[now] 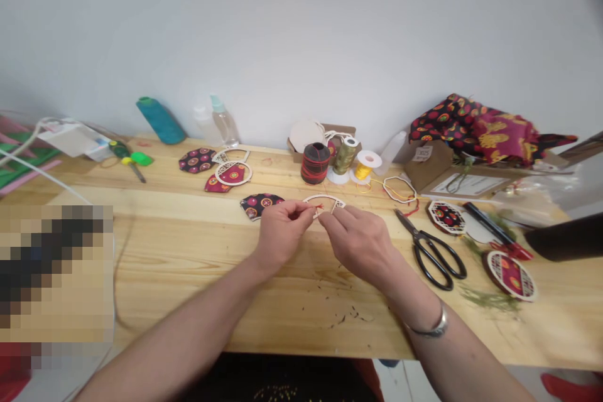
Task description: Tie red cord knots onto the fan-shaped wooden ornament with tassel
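Above the middle of the table, my left hand (pixel 281 229) pinches a small piece of red thread (pixel 320 206), its frayed end sticking out past the fingertips. Close beside it, my right hand (pixel 358 239) has its fingers curled together; what they grip is hidden. Just behind both hands lies a pale fan-shaped wooden frame (pixel 342 203), partly covered by the fingers. A dark patterned fan-shaped fabric piece (pixel 259 204) is left of it. Black-handled scissors (pixel 431 251) lie to the right of my right hand.
Behind stand a red-black thread cone (pixel 315 163), a green spool (pixel 345 156) and a yellow spool (pixel 363 169). At the right are a cardboard box (pixel 428 166) with fabric (pixel 480 129) and an oval ornament (pixel 511 275). A teal cone (pixel 161 120) leans back left.
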{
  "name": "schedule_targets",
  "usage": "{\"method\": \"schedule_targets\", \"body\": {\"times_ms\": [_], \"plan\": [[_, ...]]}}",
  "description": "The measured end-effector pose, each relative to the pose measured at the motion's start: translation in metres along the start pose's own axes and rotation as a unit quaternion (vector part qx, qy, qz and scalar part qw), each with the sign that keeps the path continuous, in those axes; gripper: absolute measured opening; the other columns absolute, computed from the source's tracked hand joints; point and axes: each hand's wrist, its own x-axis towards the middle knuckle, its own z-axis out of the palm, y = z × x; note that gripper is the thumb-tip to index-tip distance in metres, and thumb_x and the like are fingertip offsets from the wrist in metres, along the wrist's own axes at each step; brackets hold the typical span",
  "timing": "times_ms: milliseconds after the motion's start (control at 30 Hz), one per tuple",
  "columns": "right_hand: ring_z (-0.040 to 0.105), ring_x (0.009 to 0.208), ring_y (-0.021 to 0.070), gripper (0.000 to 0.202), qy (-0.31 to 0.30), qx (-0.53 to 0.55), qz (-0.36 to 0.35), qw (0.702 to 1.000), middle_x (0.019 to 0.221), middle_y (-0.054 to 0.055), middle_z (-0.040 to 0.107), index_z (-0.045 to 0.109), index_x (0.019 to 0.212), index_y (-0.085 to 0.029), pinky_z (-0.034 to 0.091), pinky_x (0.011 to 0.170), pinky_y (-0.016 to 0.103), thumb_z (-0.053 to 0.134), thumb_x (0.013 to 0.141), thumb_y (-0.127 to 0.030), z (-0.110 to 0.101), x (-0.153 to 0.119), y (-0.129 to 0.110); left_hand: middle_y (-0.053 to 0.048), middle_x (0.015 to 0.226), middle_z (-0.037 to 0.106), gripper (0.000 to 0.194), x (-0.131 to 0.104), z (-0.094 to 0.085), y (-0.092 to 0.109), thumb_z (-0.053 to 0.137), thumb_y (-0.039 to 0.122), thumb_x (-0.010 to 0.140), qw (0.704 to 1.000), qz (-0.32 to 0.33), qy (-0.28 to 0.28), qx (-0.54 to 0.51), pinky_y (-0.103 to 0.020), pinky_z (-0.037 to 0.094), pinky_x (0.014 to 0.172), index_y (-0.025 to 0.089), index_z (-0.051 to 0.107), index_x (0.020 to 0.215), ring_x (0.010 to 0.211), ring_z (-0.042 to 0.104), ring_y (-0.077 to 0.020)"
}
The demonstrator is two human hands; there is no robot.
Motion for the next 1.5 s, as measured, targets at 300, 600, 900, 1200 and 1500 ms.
{"method": "schedule_targets", "body": {"times_ms": [300,600,900,1200,1500], "plan": [[0.051,0.071,0.0134,0.02,0.006,0.271,0.1,0.957,0.076,0.004,0.06,0.062,0.084,-0.016,0.039,0.063,0.025,0.044,0.093,-0.016,0.008,0.0,0.025,0.001,0.055,0.061,0.013,-0.006,0.001,0.004,0.066,0.027,0.073,0.989,0.013,-0.149,-0.005,-0.02,0.04,0.046,0.017,0.074,0.071,0.049,0.049,-0.0095],[0.057,0.067,0.011,0.019,-0.063,0.363,0.18,0.912,0.077,0.002,0.067,0.064,0.084,-0.017,0.04,0.064,0.022,0.047,0.092,-0.018,0.011,0.001,0.014,0.001,0.057,0.064,0.012,0.0,-0.002,0.005,0.067,0.028,0.071,0.999,-0.005,-0.012,-0.045,-0.021,0.046,0.056,0.017,0.073,0.07,0.056,0.055,-0.0107],[0.056,0.06,0.0116,0.022,-0.07,0.244,0.134,0.958,0.071,0.004,0.067,0.064,0.085,-0.016,0.036,0.056,0.021,0.043,0.091,-0.017,0.004,0.002,0.003,0.002,0.053,0.063,0.013,-0.001,0.001,0.005,0.067,0.028,0.07,1.0,-0.011,0.018,-0.017,-0.021,0.042,0.049,0.017,0.072,0.065,0.051,0.053,-0.0099],[0.051,0.055,0.011,0.026,-0.102,0.171,0.099,0.975,0.061,0.003,0.061,0.065,0.086,-0.014,0.03,0.053,0.022,0.04,0.089,-0.014,0.001,0.001,0.001,0.0,0.059,0.068,0.01,-0.004,0.002,0.005,0.067,0.024,0.069,1.0,-0.001,0.024,-0.014,-0.023,0.046,0.056,0.016,0.072,0.066,0.056,0.057,-0.0118],[0.053,0.059,0.0125,0.025,-0.088,0.158,0.085,0.98,0.066,0.004,0.064,0.065,0.088,-0.015,0.03,0.054,0.024,0.04,0.09,-0.013,0.005,0.002,0.0,0.001,0.055,0.064,0.01,-0.003,0.002,0.001,0.068,0.024,0.069,0.999,-0.018,0.026,-0.038,-0.023,0.044,0.055,0.017,0.072,0.065,0.053,0.055,-0.0117]]}}
